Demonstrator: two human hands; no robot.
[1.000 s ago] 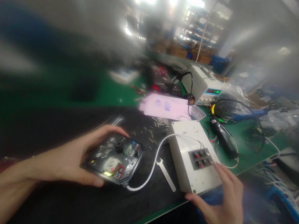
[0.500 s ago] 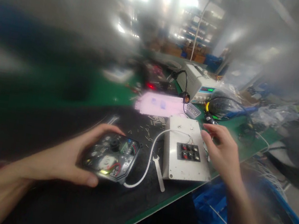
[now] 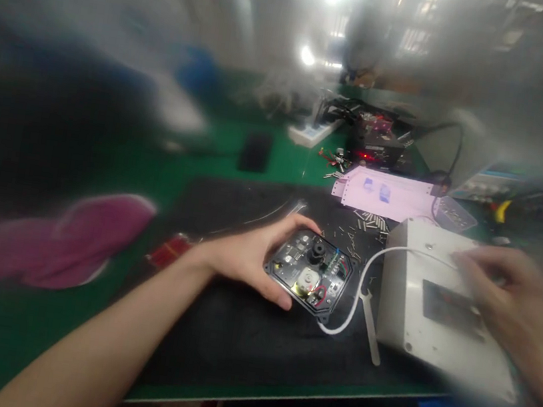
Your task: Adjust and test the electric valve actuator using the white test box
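Note:
My left hand [image 3: 254,255] grips the edge of a black eight-sided camera-like housing [image 3: 289,277], its fingers behind and thumb in front. The housing is open, showing a circuit board, a black lens barrel, a round pale part and thin red wires. From its lower corner a white cable [image 3: 358,290] curves up and across a light metal box [image 3: 395,308]. Above that box, my right hand [image 3: 516,292] is closed, thumb and finger together at the far end of the cable; motion blurs it. A dark terminal panel [image 3: 444,305] on the box is partly covered by this hand.
An open-ended wrench [image 3: 371,329] lies beside the box on a black mat [image 3: 232,339]. Small metal pins [image 3: 372,222] are scattered behind, near pink paper sheets [image 3: 399,194]. A white power strip [image 3: 312,132] stands farther back. Pink cloth [image 3: 94,239] lies left.
The view has swung left, so the bench things appear farther right. My right hand has moved from beside the box to over it, at the cable's end. My left hand still holds the housing.

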